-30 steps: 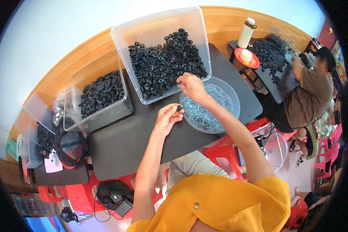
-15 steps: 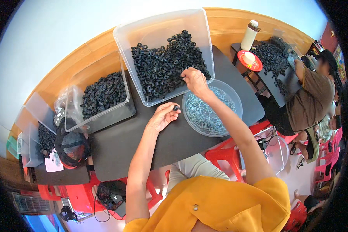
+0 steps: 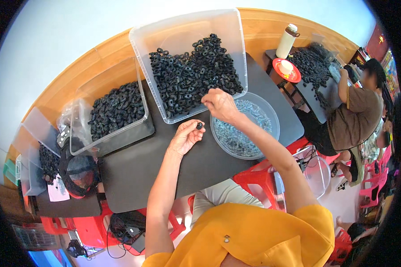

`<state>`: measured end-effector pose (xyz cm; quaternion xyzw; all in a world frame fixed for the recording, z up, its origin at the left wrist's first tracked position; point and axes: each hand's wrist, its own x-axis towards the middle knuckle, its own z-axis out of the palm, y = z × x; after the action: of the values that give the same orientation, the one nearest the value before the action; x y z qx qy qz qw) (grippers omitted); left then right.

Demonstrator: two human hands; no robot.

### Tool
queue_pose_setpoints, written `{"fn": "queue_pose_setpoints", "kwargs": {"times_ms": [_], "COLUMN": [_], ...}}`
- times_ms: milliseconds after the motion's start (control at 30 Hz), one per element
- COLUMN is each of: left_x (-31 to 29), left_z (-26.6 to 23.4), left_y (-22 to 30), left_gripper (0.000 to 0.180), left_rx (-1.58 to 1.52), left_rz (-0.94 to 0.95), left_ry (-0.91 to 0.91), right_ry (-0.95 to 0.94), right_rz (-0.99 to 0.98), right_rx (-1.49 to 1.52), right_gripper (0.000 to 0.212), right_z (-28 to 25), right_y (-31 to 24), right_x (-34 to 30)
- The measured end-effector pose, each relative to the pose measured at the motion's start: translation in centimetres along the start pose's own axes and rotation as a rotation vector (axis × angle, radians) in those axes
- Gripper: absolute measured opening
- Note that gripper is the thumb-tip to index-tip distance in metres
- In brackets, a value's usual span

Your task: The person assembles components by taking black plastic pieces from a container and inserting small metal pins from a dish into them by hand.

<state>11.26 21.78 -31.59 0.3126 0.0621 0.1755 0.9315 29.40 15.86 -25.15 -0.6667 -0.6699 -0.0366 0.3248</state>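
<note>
My left hand [image 3: 185, 136] is above the dark table, its thumb and fingers closed on a small round black plastic part [image 3: 199, 126]. The fingers of my right hand [image 3: 223, 107] are pinched together over the near edge of a large clear bin [image 3: 142, 49]. Whatever sits between those fingertips is too small to make out. Inside the bin lies a heap of small black plastic parts [image 3: 191, 75], several with holes through them. Under my right forearm stands a round clear tub [image 3: 277, 129] of small shiny, silvery-blue pieces [image 3: 243, 138].
Left of the large bin is a second clear bin [image 3: 120, 140] full of black pieces. A dark cap [image 3: 78, 171] lies on the adjoining table at left. To the right, a co-worker [image 3: 356, 111] sits by another table with black parts, a bottle [image 3: 287, 41] and a red plate [image 3: 278, 66].
My right hand has moved left and toward me, closer to my left hand. The left hand, still holding the black part, shifted slightly left. The co-worker's arm and head moved.
</note>
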Motion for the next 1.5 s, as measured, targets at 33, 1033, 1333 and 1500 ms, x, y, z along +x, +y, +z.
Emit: {"fn": "queue_pose_setpoints", "kwargs": {"times_ms": [33,1033,1333,1500], "left_x": [0.0,-0.2,-0.2,0.2], "left_z": [0.0,0.6,0.7,0.3], "left_y": [0.0,0.2,0.2,0.1], "left_gripper": [0.022,0.021,0.022,0.022], "left_rx": [0.007,0.030,0.038,0.044], "left_rz": [-0.002,-0.001,-0.015,-0.023], "left_ry": [-0.003,0.017,0.058,0.055], "right_ry": [-0.007,0.251,0.230,0.065], "right_rz": [-0.056,0.024,0.054,0.177], "right_rx": [-0.001,-0.124,-0.001,0.019], "right_gripper": [0.010,0.008,0.009,0.014], "right_z": [0.1,0.2,1.3,2.2], "right_y": [-0.6,1.5,1.2,0.2], "right_x": [0.1,3.9,7.9,7.8]}}
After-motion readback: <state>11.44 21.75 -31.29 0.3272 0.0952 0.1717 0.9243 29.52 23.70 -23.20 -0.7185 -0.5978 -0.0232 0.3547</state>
